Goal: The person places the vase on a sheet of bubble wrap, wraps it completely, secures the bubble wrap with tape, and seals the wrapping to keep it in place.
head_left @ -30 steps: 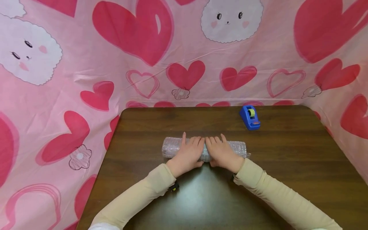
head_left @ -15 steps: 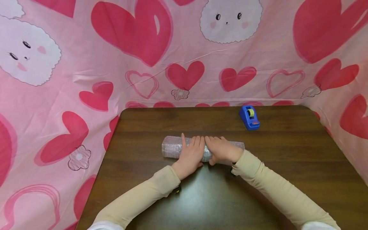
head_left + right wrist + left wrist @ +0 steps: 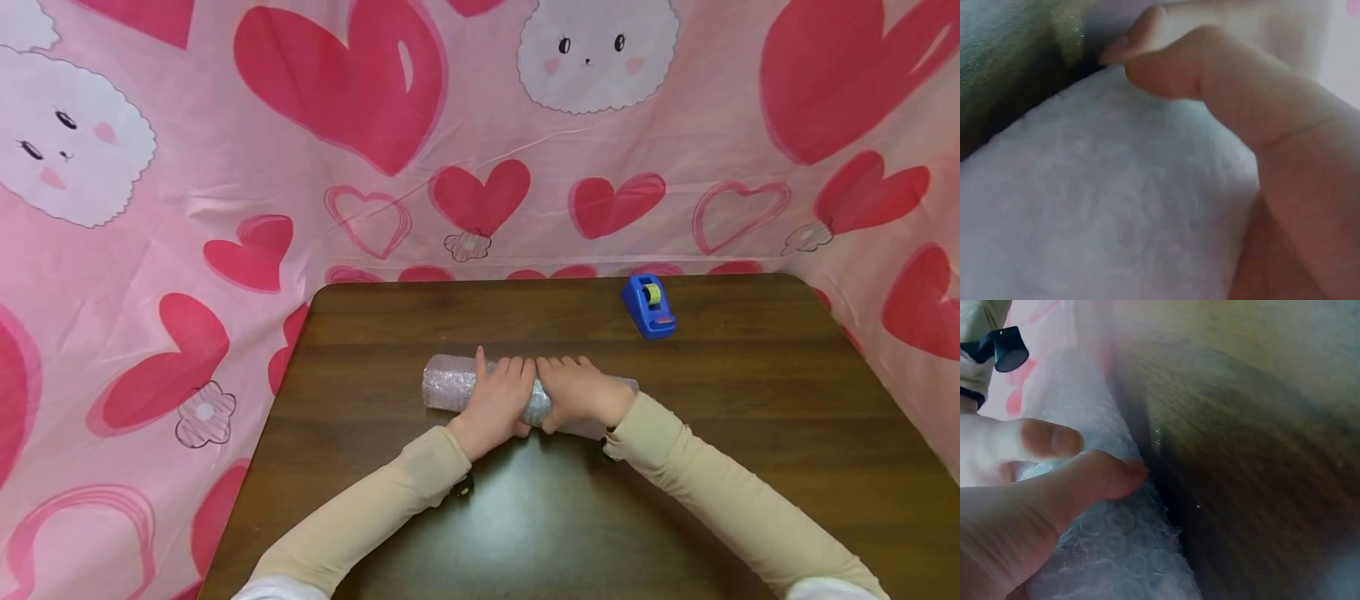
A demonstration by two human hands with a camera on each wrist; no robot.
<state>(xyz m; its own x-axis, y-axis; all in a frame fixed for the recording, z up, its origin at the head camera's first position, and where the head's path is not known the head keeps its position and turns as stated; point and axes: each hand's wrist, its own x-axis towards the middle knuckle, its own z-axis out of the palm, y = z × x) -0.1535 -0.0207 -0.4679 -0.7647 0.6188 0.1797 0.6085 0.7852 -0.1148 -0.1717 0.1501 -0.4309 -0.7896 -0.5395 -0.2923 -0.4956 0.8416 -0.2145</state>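
Clear, cylindrical bubble-wrap bundle [image 3: 448, 385], gripped by left hand [image 3: 495, 400] and right hand [image 3: 581, 393], looks mostly rolled; fastening apparently remains.

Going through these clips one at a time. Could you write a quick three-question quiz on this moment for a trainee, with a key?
1. Multiple choice: what do the left hand and right hand both grip?
A) a folded towel
B) a roll of bubble wrap
C) a glass bottle

2. Fill in the blank: of the two hands, the ____ one is nearer the blue tape dispenser.

3. True or false: the blue tape dispenser touches the roll of bubble wrap.

Key:
1. B
2. right
3. False; bare tabletop shows between them.
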